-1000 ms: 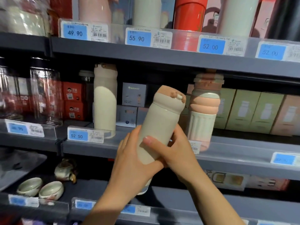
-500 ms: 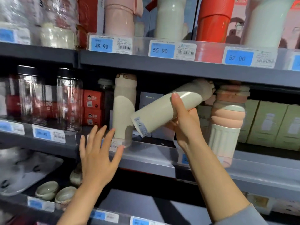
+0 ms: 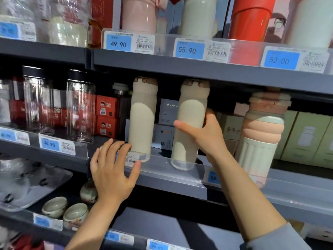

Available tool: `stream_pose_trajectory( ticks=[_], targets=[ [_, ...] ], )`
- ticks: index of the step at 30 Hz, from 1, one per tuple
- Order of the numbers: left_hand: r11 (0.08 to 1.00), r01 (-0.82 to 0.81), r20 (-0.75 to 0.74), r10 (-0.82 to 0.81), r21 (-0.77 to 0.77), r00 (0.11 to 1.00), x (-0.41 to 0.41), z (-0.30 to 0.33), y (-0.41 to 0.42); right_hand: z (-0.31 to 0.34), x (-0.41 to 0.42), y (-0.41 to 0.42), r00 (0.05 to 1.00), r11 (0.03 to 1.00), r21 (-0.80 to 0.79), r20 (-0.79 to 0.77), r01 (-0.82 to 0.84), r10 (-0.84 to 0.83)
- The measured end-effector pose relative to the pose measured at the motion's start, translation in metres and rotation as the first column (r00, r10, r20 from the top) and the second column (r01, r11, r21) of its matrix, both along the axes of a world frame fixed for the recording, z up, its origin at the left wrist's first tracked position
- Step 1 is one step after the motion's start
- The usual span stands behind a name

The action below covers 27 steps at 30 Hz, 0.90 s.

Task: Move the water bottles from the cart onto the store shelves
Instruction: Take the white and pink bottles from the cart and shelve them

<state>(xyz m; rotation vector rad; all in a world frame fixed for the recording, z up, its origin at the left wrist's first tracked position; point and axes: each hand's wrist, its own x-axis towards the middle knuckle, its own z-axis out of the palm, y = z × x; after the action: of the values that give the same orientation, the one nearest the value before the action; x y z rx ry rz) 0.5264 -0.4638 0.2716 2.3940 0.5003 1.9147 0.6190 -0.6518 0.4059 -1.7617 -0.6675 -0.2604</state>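
Bottle [image 3: 190, 121] stands upright on the middle shelf [image 3: 180, 175], long axis vertical, base behind the clear lip, gripped by the right hand [image 3: 207, 134] from its right; second bottle [image 3: 142, 118] stands just beside, leftward; left hand [image 3: 113, 170], fingers spread, rests on the lip near that one's base, so right is nearer for release

Two bare forearms enter from the bottom edge. The left hand [image 3: 112, 170] and its forearm are uncovered as far as the frame shows, with no ring, watch or bracelet visible. The right hand [image 3: 207, 136] is likewise bare; its forearm ends in the soft, blue-grey fabric sleeve cuff [image 3: 275, 239] at the lower right corner.
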Motion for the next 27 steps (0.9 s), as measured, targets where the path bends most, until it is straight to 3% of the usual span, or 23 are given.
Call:
stream_pose_trajectory(
  ticks=[19,27],
  targets=[
    [1.000,-0.011,-0.015,0.011,-0.005,1.000,0.002,-0.002,0.001,-0.012,-0.006,-0.004,0.990,0.954,-0.265,0.064,0.137,-0.125],
    [0.999,0.023,-0.036,-0.025,-0.042,0.999,0.003,-0.003,-0.002,-0.049,-0.048,-0.049,0.975,0.996,0.086,0.223,-0.032,0.012]
  ],
)
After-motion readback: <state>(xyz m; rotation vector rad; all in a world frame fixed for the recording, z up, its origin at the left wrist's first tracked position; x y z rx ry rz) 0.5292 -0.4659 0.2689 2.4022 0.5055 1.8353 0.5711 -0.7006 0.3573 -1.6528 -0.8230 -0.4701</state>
